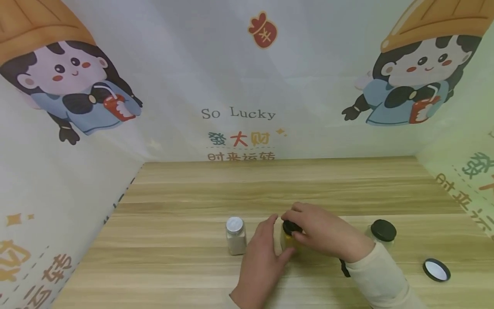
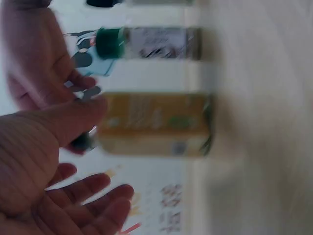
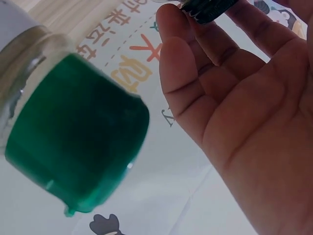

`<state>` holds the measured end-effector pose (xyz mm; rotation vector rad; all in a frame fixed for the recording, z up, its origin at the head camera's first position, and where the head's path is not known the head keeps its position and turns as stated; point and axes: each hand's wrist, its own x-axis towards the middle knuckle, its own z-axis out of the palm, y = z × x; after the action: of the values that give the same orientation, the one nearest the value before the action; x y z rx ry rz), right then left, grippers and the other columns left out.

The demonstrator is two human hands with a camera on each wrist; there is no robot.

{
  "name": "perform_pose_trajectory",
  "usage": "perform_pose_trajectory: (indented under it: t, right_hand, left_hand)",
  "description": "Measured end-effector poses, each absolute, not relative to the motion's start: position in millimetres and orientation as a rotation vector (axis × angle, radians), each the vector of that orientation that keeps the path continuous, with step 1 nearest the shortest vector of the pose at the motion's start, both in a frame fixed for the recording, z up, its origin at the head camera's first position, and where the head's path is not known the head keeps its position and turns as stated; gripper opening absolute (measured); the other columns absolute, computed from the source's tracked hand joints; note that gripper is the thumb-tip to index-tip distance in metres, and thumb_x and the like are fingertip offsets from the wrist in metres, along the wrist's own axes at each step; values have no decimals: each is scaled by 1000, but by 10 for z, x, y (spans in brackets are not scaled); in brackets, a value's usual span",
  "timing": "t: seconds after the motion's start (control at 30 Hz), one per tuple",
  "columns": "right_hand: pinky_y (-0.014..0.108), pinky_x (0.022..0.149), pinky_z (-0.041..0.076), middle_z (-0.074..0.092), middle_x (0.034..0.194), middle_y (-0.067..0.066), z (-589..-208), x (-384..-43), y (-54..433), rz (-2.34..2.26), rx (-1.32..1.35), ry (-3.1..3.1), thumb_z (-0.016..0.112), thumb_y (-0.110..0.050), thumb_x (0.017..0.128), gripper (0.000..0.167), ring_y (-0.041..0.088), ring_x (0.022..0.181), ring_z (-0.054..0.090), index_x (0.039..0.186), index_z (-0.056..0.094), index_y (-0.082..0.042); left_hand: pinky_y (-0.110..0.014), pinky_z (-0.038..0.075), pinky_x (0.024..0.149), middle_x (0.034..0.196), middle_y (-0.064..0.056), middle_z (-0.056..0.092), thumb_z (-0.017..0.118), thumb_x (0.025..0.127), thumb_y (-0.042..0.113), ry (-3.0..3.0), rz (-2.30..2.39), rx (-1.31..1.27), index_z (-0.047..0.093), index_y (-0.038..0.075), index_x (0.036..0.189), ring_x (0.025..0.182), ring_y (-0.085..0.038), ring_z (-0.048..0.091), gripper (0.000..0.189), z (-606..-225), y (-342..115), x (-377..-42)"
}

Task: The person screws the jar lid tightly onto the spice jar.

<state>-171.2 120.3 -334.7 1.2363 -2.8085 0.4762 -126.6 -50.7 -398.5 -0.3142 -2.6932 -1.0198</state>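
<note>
A jar with a yellow label (image 1: 288, 241) and a black lid (image 1: 292, 226) stands upright between my hands. From above, my right hand (image 1: 324, 231) grips the lid, its thumb and fingers on either side; in the right wrist view the dark lid (image 3: 208, 10) shows at those fingertips. My left hand (image 1: 262, 257) is spread at the jar's left side, thumb towards its front. In the left wrist view the left thumb overlaps the top of the yellow-labelled jar (image 2: 156, 115), while the other fingers (image 2: 105, 205) extend apart from it.
A silver-capped jar (image 1: 236, 236) stands left of my left hand. On the right are a black-lidded jar (image 1: 383, 230) and a loose dark lid (image 1: 437, 270). A green-capped bottle (image 2: 156, 43) stands beside the yellow-labelled jar. Printed cloth (image 1: 173, 86) encloses the wooden tabletop (image 1: 173, 206).
</note>
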Motion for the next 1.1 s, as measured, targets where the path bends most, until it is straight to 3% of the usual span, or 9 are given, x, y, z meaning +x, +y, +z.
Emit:
perform_pose_trajectory:
  t: [0.27,0.47,0.63,0.8,1.1]
  right_hand:
    - [29,70,50,59,98,-1,-3352,-1732,1217,485,1220,-2831,72,-10,90,30,7,78,53,119,67,-6]
    - [30,70,50,59,98,-1,-3367,-1738,1220,482,1197,-2863,72,-11,90,30,8,78,53,119,66,-6]
    - [27,67,48,58,97,-2,-3380,-1735,1221,494,1210,-2855,71,-13,92,30,6,75,50,121,66,-7]
    - [27,65,47,57,98,-2,-3359,-1736,1226,508,1200,-2868,70,-14,93,31,5,75,50,123,65,-8]
    - [26,65,47,57,97,0,-3346,-1715,1217,489,1183,-2881,70,-13,93,30,7,72,50,122,65,-7]
  left_hand:
    - [-41,54,88,114,-10,65,88,77,17,-2302,-935,-309,62,3,119,106,-27,63,52,-3830,-944,-1274]
    - [-53,44,101,132,-20,52,85,80,27,-2426,-1218,-28,50,-2,135,126,-37,50,72,-3966,-1183,-1336]
    - [-55,44,100,141,-23,45,84,81,31,-2510,-1461,120,40,-2,144,130,-41,45,83,-4094,-1272,-1330]
    - [-49,50,95,139,-18,50,83,83,26,-2476,-1538,114,43,-1,143,127,-37,49,77,-4152,-1305,-1352]
    - [-50,51,86,118,-11,63,85,80,19,-2482,-1338,63,57,1,128,109,-31,58,58,-4202,-1270,-1355]
